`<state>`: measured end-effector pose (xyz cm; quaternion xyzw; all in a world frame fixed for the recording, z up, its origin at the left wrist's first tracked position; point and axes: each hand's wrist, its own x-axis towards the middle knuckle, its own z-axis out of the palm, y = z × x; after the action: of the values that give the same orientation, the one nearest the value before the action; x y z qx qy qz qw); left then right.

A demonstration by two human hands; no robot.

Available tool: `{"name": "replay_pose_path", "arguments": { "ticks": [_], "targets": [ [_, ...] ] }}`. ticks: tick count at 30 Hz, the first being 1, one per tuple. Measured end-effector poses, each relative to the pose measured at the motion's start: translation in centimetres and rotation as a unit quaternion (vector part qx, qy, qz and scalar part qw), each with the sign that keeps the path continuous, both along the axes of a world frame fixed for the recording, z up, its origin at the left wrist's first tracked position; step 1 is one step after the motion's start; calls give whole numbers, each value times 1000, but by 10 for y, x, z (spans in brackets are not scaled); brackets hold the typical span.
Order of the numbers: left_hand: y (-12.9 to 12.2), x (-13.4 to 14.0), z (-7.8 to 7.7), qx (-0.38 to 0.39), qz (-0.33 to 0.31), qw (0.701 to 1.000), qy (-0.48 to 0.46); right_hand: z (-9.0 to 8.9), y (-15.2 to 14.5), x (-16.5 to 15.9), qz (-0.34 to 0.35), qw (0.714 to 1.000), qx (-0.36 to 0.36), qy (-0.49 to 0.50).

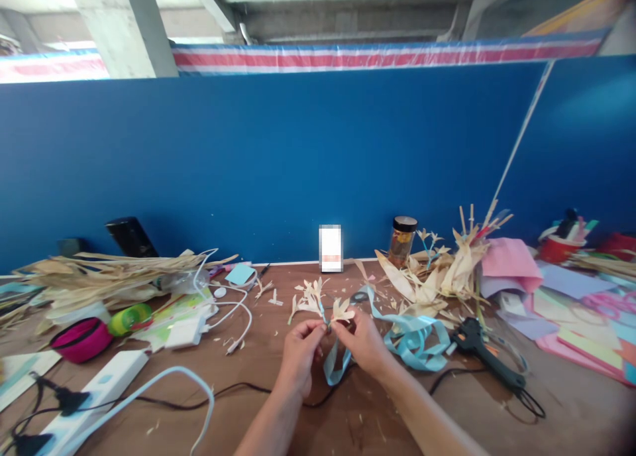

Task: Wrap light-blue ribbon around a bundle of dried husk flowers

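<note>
Flowers (312, 298) held above the tabletop (258, 356), their bases pinched by the closed fingertips of the left hand (299, 355) and right hand (366, 344). Stem-wrapping with ribbon (420, 350) appears under way; the next turn seemingly calls for even tension.

Pale flowers (342, 309), pinched by left hand (299, 355) and right hand (366, 343); blue ribbon (417, 360) alongside. Lidded jar (401, 244), tabletop's (248, 423) far edge.

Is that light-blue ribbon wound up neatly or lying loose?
Loose: the ribbon lies in open, overlapping loops on the table, beside the right hand; another loop shows between it and the left hand.
</note>
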<state>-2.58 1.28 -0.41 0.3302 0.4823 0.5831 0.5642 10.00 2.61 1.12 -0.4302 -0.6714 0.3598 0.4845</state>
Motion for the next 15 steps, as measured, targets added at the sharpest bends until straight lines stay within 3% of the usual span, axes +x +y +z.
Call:
{"name": "replay_pose_path", "arguments": {
  "ticks": [15],
  "targets": [
    [0, 0, -4, 5, -16, 1000, 25, -4, 2, 2, 0, 1000, -5, -31]
  ]
}}
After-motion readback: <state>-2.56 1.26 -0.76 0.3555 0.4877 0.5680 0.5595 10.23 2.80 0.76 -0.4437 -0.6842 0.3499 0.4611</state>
